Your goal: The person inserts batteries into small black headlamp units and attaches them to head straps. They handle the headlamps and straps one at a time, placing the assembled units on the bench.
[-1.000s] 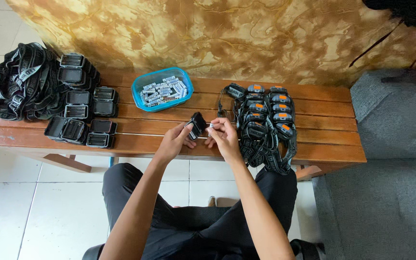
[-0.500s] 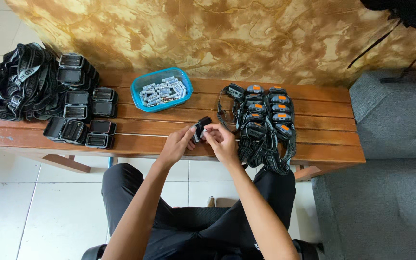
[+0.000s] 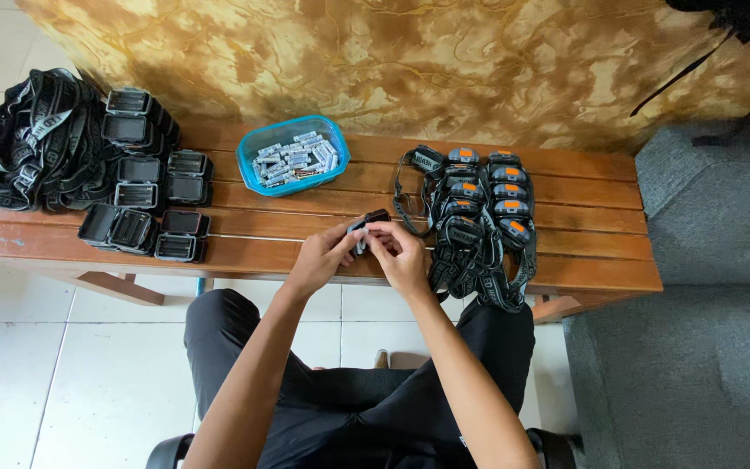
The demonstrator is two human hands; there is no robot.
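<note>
We note both hands, left hand point(image 3: 319, 259) and right hand point(image 3: 401, 254), gripping small black case point(image 3: 368, 227) above table point(image 3: 305, 252) edge; case sits lower than a second ago; battery tub point(image 3: 292, 156) behind.

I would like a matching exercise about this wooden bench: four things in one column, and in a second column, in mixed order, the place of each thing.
Things
1. blue tub of batteries
2. pile of black straps
3. headlamps with orange buttons
4. small black lamp body

Places
A. far left end of the bench
B. between the left hand and the right hand
C. right part of the bench, in rows
D. back of the bench, near the middle

Pairs: 1-D, 2-A, 3-C, 4-B
</note>
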